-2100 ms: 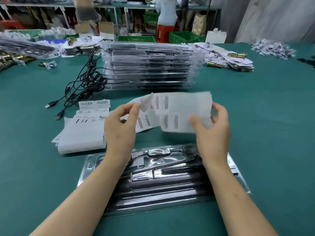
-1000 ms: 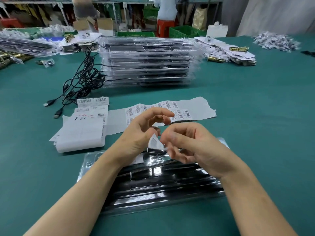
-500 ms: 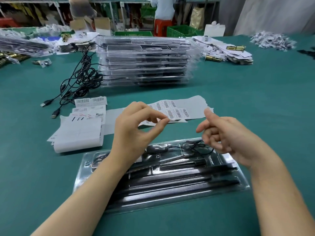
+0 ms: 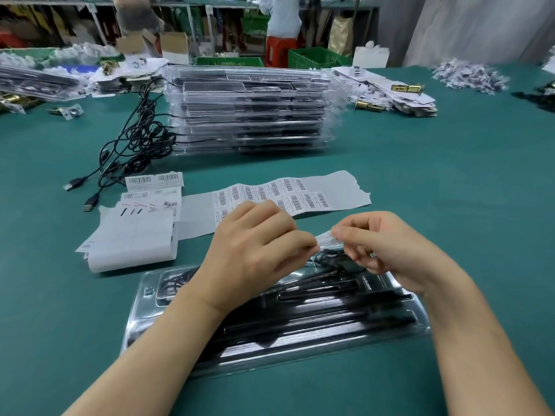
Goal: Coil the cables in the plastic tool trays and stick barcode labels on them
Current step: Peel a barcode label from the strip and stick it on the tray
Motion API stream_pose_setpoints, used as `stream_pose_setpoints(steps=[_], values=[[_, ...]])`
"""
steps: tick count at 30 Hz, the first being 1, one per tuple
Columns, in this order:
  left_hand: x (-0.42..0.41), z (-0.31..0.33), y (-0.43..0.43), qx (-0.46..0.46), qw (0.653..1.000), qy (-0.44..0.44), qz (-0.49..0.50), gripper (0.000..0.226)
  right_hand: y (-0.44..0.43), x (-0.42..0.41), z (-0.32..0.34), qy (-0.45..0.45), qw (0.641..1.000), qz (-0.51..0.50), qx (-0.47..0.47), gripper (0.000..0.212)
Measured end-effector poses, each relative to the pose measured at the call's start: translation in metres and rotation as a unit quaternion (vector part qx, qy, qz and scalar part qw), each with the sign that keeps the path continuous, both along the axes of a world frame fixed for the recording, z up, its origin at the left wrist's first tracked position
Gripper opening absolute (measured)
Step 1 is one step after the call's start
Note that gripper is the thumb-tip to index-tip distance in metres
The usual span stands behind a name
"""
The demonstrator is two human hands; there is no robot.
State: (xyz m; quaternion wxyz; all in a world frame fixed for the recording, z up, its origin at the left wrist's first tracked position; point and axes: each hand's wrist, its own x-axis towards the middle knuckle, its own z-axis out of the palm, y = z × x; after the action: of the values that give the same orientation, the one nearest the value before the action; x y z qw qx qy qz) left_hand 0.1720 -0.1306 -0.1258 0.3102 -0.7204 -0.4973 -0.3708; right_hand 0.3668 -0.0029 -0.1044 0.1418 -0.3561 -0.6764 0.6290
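Nearest me: clear plastic tool tray flat on the green table, long side across my view; black tools lie in its long slots; a coiled black cable sits in its left compartment; my forearms cross above the tray; left grip and right grip meet over the tray's far edge, fingertips nearly touching; both are closed on one barcode label, white, bars facing up, left thumb and forefinger pinching one end, right fingertips the other; the label is held just above a tangle of cable at the tray's far side; cannot tell whether it touches the plastic; just beyond my hands: label sheet, a long strip flat on the table, right end torn, barcodes in two rows; left of it a pile of white sheets, mostly blank; further out: loose USB cables in a tangle, plugs pointing left; right beside them a tall stack of clear trays; far right, paper piles with brass parts; at the back, green crates and a person in white.
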Motion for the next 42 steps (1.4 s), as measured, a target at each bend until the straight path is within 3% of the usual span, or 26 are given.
stream_pose_setpoints(steps=[6,9,11,14,19,23,26,28,32,42], values=[[-0.002,-0.003,0.002,-0.045,0.999,-0.01,-0.011,0.02,0.003,0.002,-0.001,0.042,0.997,-0.029,0.055,0.018],[-0.005,-0.005,0.003,-0.116,0.988,-0.103,-0.012,0.032,0.007,0.003,-0.005,0.053,0.993,-0.053,0.089,0.013],[-0.005,-0.004,0.004,-0.17,0.953,-0.249,-0.006,0.027,0.009,0.001,-0.008,0.05,0.991,-0.059,0.111,0.008],[-0.004,-0.002,0.006,-0.274,0.861,-0.427,0.013,0.011,0.01,-0.002,-0.012,0.035,0.987,-0.056,0.147,0.015],[-0.003,0.001,0.007,-0.387,0.763,-0.517,-0.02,0.035,0.012,-0.001,-0.013,0.037,0.981,-0.064,0.178,0.036],[0.002,0.002,0.006,-0.387,0.744,-0.544,-0.032,0.012,0.011,0.0,-0.013,0.047,0.982,-0.062,0.171,0.036],[0.004,0.002,0.006,-0.383,0.749,-0.54,-0.022,0.013,0.007,0.004,-0.013,0.038,0.983,-0.07,0.165,0.037],[0.005,0.002,0.007,-0.389,0.762,-0.518,-0.007,0.012,0.005,0.011,-0.015,0.03,0.981,-0.092,0.168,0.025],[0.008,0.005,0.005,-0.406,0.822,-0.398,0.041,0.012,-0.002,0.024,-0.018,0.002,0.972,-0.139,0.188,0.003],[0.008,0.006,0.003,-0.393,0.864,-0.309,0.067,0.007,-0.026,0.011,-0.034,-0.039,0.941,-0.203,0.267,0.016]])
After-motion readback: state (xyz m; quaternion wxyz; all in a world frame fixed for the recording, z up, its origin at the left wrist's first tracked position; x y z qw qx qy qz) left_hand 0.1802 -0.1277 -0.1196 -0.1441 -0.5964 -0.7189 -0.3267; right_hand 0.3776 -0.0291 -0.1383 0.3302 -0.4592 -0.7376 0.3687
